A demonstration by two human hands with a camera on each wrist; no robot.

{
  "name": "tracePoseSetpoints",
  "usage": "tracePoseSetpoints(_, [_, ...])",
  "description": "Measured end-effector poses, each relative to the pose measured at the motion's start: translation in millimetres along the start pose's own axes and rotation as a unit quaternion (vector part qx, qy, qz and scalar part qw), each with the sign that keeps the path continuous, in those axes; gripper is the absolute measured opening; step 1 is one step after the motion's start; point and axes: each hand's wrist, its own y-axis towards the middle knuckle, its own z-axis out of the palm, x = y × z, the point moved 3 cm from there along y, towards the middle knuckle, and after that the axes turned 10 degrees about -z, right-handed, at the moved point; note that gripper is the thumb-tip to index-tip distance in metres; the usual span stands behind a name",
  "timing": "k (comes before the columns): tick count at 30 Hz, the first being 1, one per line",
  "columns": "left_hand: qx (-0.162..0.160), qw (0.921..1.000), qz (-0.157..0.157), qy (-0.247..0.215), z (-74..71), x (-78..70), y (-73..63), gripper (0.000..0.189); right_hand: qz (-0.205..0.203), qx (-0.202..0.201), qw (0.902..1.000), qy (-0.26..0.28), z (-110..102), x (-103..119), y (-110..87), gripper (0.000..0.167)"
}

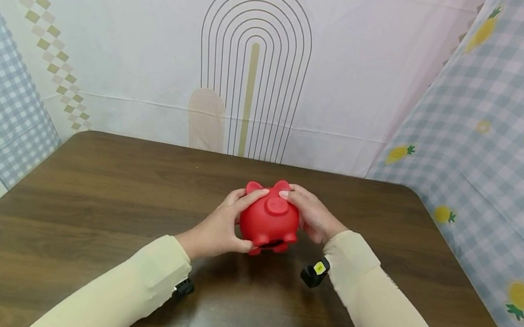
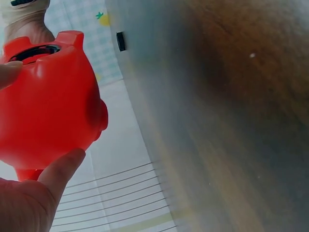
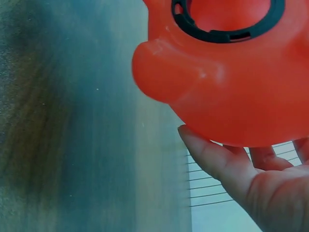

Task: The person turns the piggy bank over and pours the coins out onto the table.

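Observation:
A red piggy bank is held between both hands over the table, its snout toward the head camera. My left hand grips its left side, thumb low by a foot and a finger stretched up across the face. On the far right side, my right hand holds it near the ear, thumb beside the snout. In the right wrist view the underside of the piggy bank shows an uncovered round hole with a black ring. The left wrist view shows the same opening between the feet.
The dark wooden table spreads around the hands. Behind it hangs a white cloth printed with arches, and a checked cloth with yellow fruit hangs at the right. Black wrist cameras sit under the sleeves.

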Motion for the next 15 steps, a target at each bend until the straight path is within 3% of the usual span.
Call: tracePoseSetpoints(15, [0.032,0.999,-0.011,-0.029,-2.6,-1.6,2.4,0.09,-0.016,-0.04,0.9988,0.023,0.6,-8.4,-3.5,0.051])
